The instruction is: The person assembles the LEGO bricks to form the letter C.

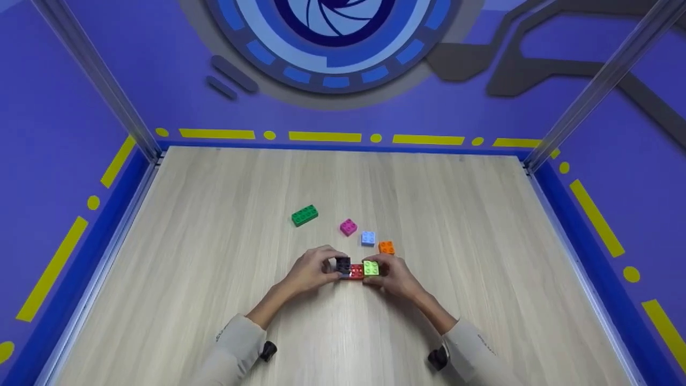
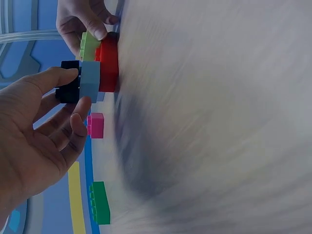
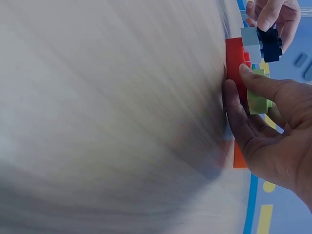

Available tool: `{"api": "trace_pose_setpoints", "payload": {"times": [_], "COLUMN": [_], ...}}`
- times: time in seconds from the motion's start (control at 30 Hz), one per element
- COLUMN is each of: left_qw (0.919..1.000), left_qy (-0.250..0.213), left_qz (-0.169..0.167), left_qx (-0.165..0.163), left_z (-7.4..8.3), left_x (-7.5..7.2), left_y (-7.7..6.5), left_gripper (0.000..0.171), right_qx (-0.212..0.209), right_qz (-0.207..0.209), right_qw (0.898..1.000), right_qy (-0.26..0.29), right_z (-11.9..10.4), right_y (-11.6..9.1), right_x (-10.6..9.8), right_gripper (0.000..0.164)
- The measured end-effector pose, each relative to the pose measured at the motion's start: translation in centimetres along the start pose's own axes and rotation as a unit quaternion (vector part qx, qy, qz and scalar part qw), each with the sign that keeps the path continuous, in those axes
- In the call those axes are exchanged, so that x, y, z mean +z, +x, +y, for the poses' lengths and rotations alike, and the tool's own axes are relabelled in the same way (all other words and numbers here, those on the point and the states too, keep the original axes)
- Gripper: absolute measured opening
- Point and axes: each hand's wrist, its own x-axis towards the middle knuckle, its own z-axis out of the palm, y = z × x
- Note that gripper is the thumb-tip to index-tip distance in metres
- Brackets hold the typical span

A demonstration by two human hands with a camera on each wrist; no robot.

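I note the left hand (image 1: 313, 269) pinching the black brick (image 1: 343, 265) over the pale-blue brick (image 2: 89, 80), the right hand (image 1: 397, 276) gripping the lime brick (image 1: 371, 268); the red brick (image 1: 356, 272) lies beneath, on the desk (image 1: 225, 214). Risk: uneven left-side pressure could seat the black brick crooked.

a pale wood-grain tabletop (image 1: 214, 225), its grain running front to back, directly bears 5 bricks. a green brick (image 1: 305, 215) with 8 studs lies farthest back, at a slant. to its right, each nearer the front, sit a magenta brick (image 1: 348, 227), a light blue brick (image 1: 368, 238) and an orange brick (image 1: 386, 247), all apart. a red brick (image 1: 356, 272) rests nearest the front, others stacked on it.
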Motion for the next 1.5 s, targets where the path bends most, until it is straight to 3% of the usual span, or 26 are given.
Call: {"api": "trace_pose_setpoints", "payload": {"times": [0.73,1.13,1.5], "left_qw": [0.9983,0.9976,0.9981], "left_qy": [0.053,0.012,0.039], "left_qz": [0.007,-0.027,0.001], "left_qx": [-0.021,-0.063,-0.048], "left_z": [0.6,0.9,0.8], "left_x": [-0.1,-0.4,0.1], "left_y": [0.9,1.2,1.1], "left_gripper": [0.036,0.037,0.034], "right_qx": [0.009,0.007,-0.001], "right_qz": [0.006,0.005,0.01], "right_qw": [1.0,1.0,1.0], "right_qy": [0.006,0.017,0.008], "right_z": [0.2,0.3,0.4], "right_y": [0.2,-0.1,0.0], "right_x": [-0.1,0.2,0.3], "right_gripper": [0.039,0.038,0.037]}}
